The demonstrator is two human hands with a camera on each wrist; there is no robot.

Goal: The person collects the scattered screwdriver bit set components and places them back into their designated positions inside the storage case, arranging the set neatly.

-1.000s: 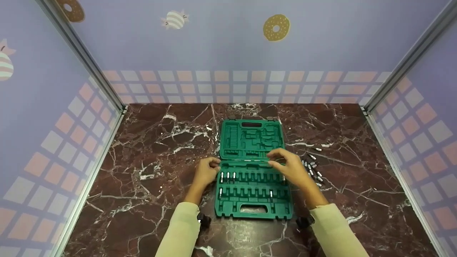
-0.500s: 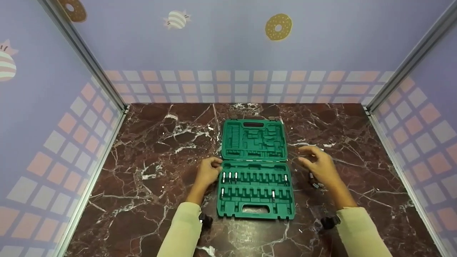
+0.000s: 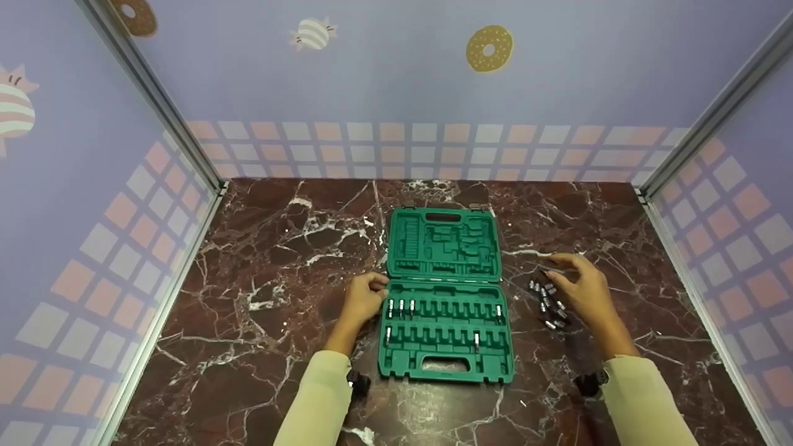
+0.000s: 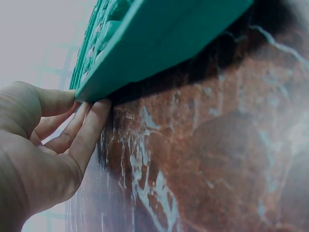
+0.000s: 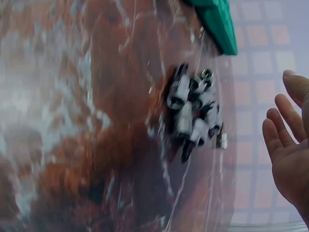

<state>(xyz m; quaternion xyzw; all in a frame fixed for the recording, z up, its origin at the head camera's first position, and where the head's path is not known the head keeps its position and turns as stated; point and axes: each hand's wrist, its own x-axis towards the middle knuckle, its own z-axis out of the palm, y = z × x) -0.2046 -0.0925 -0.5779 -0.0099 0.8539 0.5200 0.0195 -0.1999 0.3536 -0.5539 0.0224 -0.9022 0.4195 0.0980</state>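
A green plastic socket case [image 3: 489,367] lies unfolded on the table, its moulded lid [image 3: 409,241] away from me. Three bit sockets [image 3: 401,308] stand at the left of its upper row and one at the right; two more sit in the lower row. My left hand [image 3: 364,298] holds the case's left edge near the hinge, thumb [image 4: 58,102] at the rim and fingertips low on the side. Right of the case, my right hand [image 3: 587,294] hovers over loose chrome bit sockets [image 5: 183,118] with dark tips, its fingers spread and holding nothing.
The dark red marbled table [image 3: 279,384] has white veins. Patterned lilac panels [image 3: 396,93] enclose its back and sides, with metal posts [image 3: 155,105] at the corners. One bit socket [image 5: 222,139] lies at the edge of the pile.
My right hand has moved from above the case's right side rightward to the loose bit sockets. My left hand stays at the case's left edge. The view has shifted slightly.
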